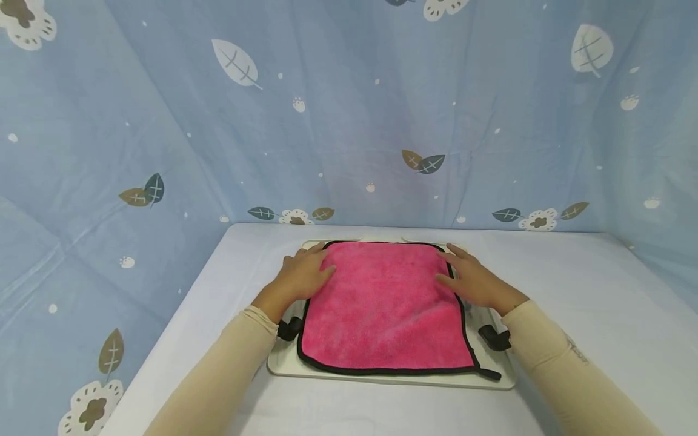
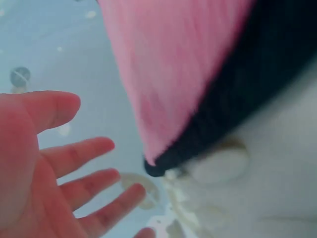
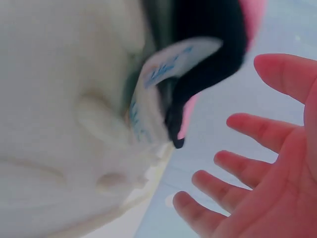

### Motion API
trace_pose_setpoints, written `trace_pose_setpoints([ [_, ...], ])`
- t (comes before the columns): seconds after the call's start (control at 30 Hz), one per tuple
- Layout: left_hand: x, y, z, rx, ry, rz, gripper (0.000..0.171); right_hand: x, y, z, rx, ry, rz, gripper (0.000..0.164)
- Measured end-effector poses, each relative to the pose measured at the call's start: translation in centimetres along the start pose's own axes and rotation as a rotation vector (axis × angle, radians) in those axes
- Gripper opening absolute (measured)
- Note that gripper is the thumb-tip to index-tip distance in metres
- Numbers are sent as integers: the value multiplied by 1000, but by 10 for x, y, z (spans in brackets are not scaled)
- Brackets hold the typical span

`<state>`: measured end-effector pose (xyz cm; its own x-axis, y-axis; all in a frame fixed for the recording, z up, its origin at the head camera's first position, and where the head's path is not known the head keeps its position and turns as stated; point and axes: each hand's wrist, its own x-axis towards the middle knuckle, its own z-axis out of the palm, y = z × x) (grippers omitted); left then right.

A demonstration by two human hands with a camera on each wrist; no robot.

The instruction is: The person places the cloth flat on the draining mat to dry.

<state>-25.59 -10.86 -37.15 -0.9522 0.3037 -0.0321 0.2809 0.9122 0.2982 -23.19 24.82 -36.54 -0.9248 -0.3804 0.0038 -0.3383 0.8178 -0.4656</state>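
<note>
A pink cloth with black edging lies spread over a cream tray, hiding most of it. My left hand is at the cloth's upper left edge, fingers extended. Opposite it, at the upper right edge, is my right hand, its fingers spread too. Both wrist views show the palms with nothing gripped; whether fingertips touch the cloth I cannot tell. Beside the cloth's black edging in the right wrist view, a white strip carries blue writing. Anything under the cloth is hidden.
Black curved pieces stick out at the tray's left and right sides. A small black loop hangs from the cloth's front right corner. White covering spreads over the table, with a blue patterned curtain behind.
</note>
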Motion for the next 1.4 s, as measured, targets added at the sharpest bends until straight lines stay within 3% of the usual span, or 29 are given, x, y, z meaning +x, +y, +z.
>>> trace_pose_setpoints([
  [0.2,-30,18,-5,-6,102,95,41,-25,-15,1,-7,52,-29,55],
  [0.33,-50,30,-7,16,118,141,40,-40,-25,1,2,74,-66,55],
  [0.57,-78,49,-9,30,-37,300,54,-59,-36,2,47,100,-143,56],
  [0.73,-93,59,-9,25,-129,410,50,-65,-43,5,56,83,-179,49],
  [0.93,-104,63,-5,30,-189,462,42,-69,-51,12,28,31,-207,34],
  [1.1,-107,60,0,33,-210,470,36,-73,-58,16,2,-30,-253,32],
  [1.4,-107,56,5,61,-200,470,29,-80,-64,21,-9,-124,-270,27],
])
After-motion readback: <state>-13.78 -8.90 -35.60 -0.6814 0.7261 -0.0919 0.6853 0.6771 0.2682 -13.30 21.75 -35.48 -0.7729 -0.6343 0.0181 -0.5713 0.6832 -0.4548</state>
